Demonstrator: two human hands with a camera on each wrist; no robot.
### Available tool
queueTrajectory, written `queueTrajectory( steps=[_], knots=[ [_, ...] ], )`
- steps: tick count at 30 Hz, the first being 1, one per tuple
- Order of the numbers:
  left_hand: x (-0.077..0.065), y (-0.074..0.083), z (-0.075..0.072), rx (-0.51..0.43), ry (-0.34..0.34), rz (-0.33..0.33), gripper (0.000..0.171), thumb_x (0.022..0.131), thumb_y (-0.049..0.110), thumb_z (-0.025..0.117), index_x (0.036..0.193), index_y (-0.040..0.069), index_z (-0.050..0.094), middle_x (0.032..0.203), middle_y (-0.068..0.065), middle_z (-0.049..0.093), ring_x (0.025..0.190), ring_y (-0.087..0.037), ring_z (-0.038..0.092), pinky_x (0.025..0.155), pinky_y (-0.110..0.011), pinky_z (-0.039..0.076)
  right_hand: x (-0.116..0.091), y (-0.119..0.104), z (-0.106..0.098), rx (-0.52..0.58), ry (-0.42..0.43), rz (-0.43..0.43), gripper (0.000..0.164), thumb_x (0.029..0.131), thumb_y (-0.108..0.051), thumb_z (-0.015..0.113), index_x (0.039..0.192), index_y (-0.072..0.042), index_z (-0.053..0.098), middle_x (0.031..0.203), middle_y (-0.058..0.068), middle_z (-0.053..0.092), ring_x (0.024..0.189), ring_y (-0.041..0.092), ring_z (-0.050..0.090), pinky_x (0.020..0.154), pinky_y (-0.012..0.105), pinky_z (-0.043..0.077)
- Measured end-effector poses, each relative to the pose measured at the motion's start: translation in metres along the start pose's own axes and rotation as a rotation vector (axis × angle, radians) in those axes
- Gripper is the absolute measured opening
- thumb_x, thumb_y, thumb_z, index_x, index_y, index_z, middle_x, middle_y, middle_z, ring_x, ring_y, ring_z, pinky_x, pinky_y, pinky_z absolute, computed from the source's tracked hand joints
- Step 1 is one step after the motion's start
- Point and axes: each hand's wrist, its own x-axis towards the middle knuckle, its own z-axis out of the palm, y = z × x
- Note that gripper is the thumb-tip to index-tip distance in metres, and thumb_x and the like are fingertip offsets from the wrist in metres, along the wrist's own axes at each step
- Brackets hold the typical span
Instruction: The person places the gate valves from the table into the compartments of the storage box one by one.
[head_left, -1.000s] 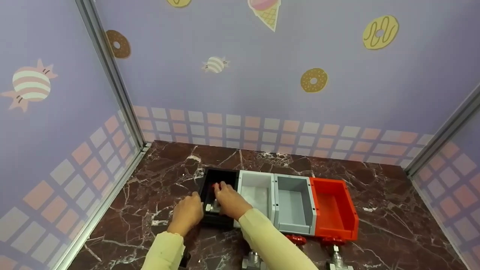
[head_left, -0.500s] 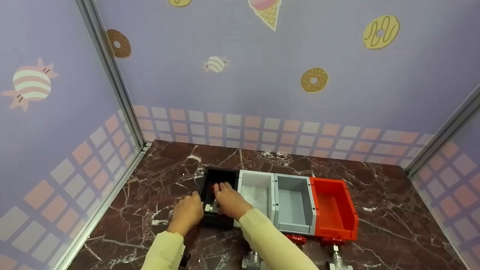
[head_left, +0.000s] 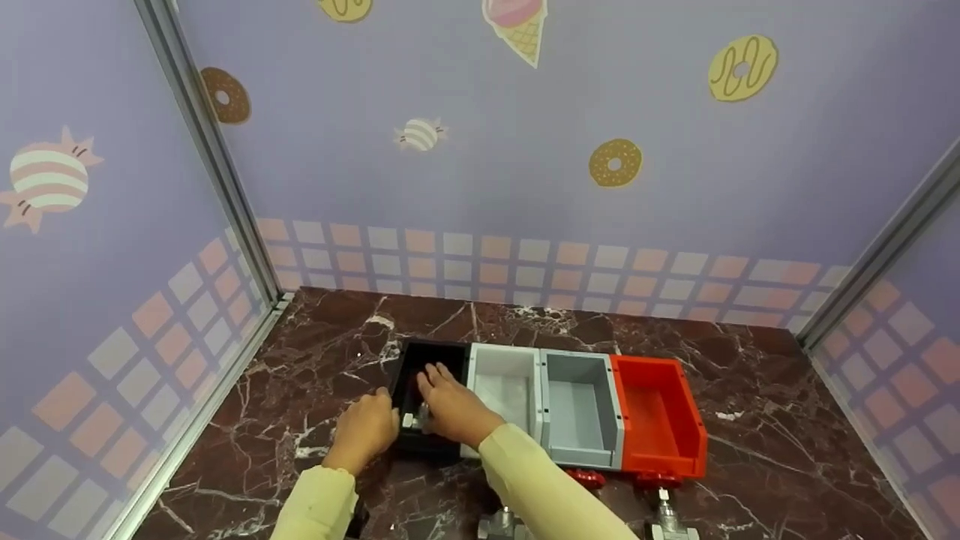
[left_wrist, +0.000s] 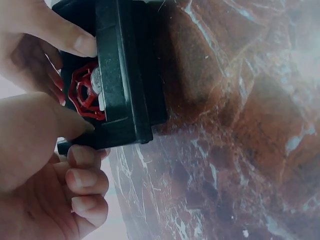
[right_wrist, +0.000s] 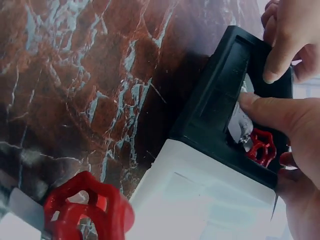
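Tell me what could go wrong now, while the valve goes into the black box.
The right hand holds the valve inside the narrow black box; fingers could get pinched against its wall. The left hand grips only the box's rim, so the box might tip or slide on the marble table. A dropped valve could knock the white box beside it.

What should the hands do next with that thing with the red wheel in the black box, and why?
Probably let go: the right hand should open and lift out. The valve with the red handwheel already sits inside the black bin, and the left hand steadies the bin's wall.
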Motion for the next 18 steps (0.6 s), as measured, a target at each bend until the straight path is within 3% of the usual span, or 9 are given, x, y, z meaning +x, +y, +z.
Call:
queueTrajectory(
  steps=[12, 18],
  knots=[
    [-0.003, -0.004, -0.004, 0.004, 0.012, -0.031, 0.046, 0.086, 0.037, 0.057, 0.109, -0.003, 0.056, 0.092, -0.022, 0.065, 0.079, -0.039, 0.063, 0.063, -0.051, 0.047, -0.013, -0.006, -0.013, 0.027, 0.03, -0.029, 0.084, 0.075, -0.041, 0.072, 0.139, -0.003, 0.034, 0.145, 0.017, 0.034, 0.134, 0.031, 0.033, 0.107, 0.037, 0.032],
    [-0.004, -0.001, -0.006, -0.009, 0.124, -0.005, 0.047, 0.087, 0.039, 0.055, 0.114, 0.0, 0.049, 0.076, -0.019, 0.064, 0.056, -0.032, 0.059, 0.046, -0.044, 0.042, -0.024, -0.006, -0.022, 0.055, 0.022, -0.007, 0.084, 0.077, -0.043, 0.069, 0.141, -0.004, 0.031, 0.146, 0.016, 0.032, 0.136, 0.03, 0.03, 0.107, 0.037, 0.031]
  ],
)
